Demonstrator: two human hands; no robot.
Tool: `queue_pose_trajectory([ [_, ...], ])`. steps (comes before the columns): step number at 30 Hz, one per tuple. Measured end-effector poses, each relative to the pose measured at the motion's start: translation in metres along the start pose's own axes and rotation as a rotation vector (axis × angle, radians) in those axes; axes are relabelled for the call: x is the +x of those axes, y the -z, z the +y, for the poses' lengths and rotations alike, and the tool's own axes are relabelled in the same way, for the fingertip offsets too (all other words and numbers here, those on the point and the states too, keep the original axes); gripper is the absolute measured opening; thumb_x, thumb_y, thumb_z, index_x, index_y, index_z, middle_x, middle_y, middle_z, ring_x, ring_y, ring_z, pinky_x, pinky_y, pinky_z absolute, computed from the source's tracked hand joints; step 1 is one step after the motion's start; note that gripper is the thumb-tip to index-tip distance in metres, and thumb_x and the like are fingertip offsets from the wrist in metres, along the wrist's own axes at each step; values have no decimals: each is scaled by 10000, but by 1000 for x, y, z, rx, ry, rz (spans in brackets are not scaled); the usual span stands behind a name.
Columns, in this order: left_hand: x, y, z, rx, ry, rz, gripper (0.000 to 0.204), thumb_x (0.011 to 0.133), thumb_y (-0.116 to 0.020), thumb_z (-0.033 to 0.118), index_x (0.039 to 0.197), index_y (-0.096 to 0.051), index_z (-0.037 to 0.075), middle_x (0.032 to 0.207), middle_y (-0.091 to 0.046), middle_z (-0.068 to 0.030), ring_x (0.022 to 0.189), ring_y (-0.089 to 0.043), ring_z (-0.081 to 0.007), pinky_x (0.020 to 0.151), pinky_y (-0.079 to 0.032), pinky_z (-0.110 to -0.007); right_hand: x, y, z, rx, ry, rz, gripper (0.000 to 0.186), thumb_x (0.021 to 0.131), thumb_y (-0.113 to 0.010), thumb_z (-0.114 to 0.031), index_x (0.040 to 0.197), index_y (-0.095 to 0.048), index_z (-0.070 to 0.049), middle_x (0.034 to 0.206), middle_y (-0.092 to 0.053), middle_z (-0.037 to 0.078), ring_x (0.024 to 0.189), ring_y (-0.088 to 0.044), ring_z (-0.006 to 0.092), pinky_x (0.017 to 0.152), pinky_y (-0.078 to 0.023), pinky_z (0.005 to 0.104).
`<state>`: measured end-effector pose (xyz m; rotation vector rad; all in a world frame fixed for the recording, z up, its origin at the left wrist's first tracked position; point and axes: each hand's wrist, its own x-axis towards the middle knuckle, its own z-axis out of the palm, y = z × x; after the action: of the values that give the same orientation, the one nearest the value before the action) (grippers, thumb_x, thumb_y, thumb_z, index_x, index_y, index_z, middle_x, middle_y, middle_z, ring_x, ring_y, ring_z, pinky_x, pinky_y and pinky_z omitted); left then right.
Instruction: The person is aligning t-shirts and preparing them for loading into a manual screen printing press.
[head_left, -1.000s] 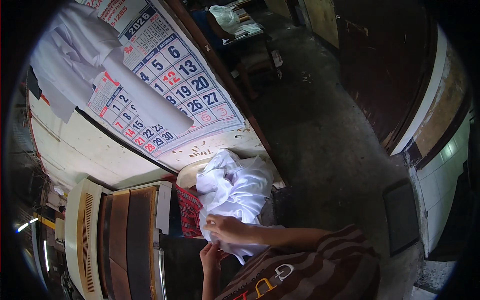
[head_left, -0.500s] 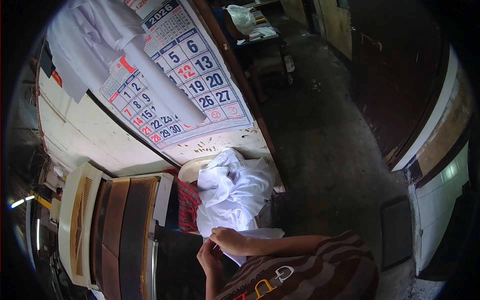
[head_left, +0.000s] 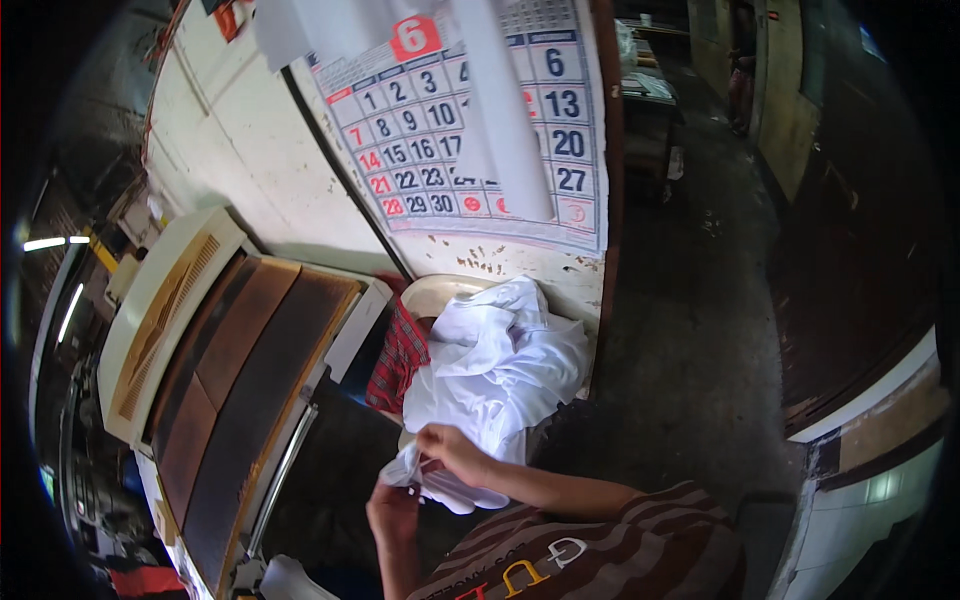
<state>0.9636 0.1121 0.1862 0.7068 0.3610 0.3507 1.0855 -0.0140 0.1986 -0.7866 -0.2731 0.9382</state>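
White cloth (head_left: 500, 370) lies heaped in loose folds just beyond my hands. A free edge of it (head_left: 402, 467) bunches up between them. My right hand (head_left: 452, 455) is closed on this edge, fingers bent in a pinch. Lower and to the left, my left hand (head_left: 392, 508) is closed on the same edge from beneath, its fingertips partly covered by the fabric. Under and behind the heap shows the rim of a beige seat or basin (head_left: 440, 295); the heap hides most of it. Red plaid cloth (head_left: 398, 362) hangs along the heap's left side.
At left stands a bulky machine with brown panels (head_left: 250, 350) and a metal rail (head_left: 283, 490). A large calendar (head_left: 440, 150) hangs on the wall, partly covered by white cloth (head_left: 505, 110). To the right runs a dark passage floor (head_left: 690, 330), with a person (head_left: 742, 75) far off.
My head view has turned, so the scene sits differently. My hands have drawn slightly apart, and a bunched edge of white cloth now shows between them.
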Motion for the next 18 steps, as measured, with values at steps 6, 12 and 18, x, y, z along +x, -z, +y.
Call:
queue_pose_trajectory([
  [6, -60, 60, 97, 412, -564, 31, 318, 819, -432, 110, 1034, -543, -97, 1034, -585, -186, 926, -587, -289, 835, -480, -405, 35, 98, -33, 478, 216, -25, 177, 840, -459, -165, 903, -535, -18, 825, -573, 70, 744, -581, 185, 714, -495, 308],
  [12, -81, 89, 108, 710, -810, 213, 310, 818, -442, 113, 1025, -549, -91, 1013, -591, -178, 899, -593, -279, 813, -489, -397, 6, 115, -115, 131, 303, 544, 307, 845, -466, -323, 867, -601, -48, 771, -570, 68, 696, -561, 177, 700, -482, 313],
  [18, -183, 117, 114, 1130, -1027, 753, 299, 817, -455, 118, 1015, -556, -83, 988, -599, -169, 866, -601, -268, 786, -500, -387, -19, 181, -183, -984, 1033, 831, 237, 820, -497, -230, 904, -538, -13, 879, -564, 71, 756, -544, 144, 668, -478, 325],
])
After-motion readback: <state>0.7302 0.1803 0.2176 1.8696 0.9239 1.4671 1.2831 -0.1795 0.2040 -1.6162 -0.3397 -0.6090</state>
